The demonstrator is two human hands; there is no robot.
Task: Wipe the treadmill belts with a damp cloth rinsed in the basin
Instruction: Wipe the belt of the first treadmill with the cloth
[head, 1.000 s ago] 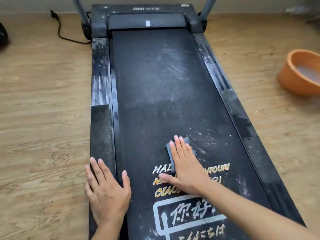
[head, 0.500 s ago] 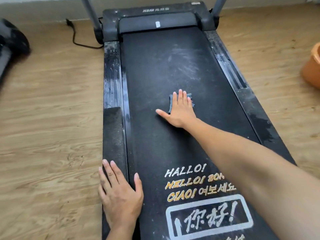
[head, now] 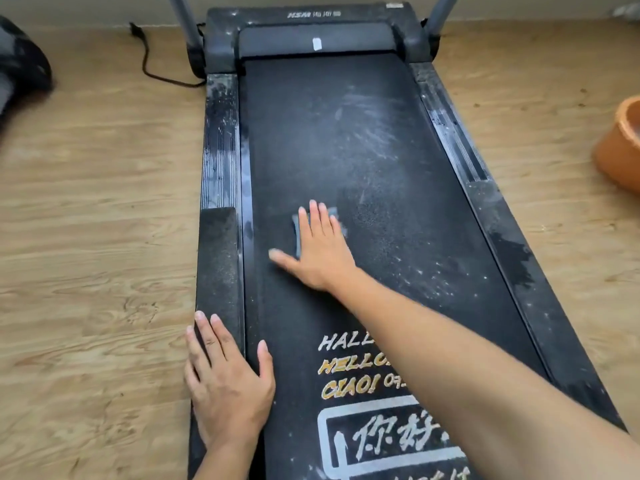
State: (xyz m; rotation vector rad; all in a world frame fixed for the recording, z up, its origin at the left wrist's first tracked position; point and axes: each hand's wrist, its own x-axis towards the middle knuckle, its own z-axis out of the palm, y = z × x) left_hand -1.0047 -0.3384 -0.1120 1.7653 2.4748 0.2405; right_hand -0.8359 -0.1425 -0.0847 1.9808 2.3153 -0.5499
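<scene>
While the left hand (head: 227,382) rests flat on the side rail (head: 218,258), the right hand (head: 320,247), fingers extended, presses the grey cloth (head: 297,233) beneath its palm against the treadmill belt (head: 346,133).

The right hand (head: 320,249) with the cloth (head: 298,233) flat beneath it now sits nearer the printed greetings (head: 349,365) on the belt (head: 346,140), back from half a second ago.

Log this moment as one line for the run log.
step: wiping belt | right hand: flat on cloth, mid-belt | left hand: braced on left side rail | basin: floor, right
</scene>
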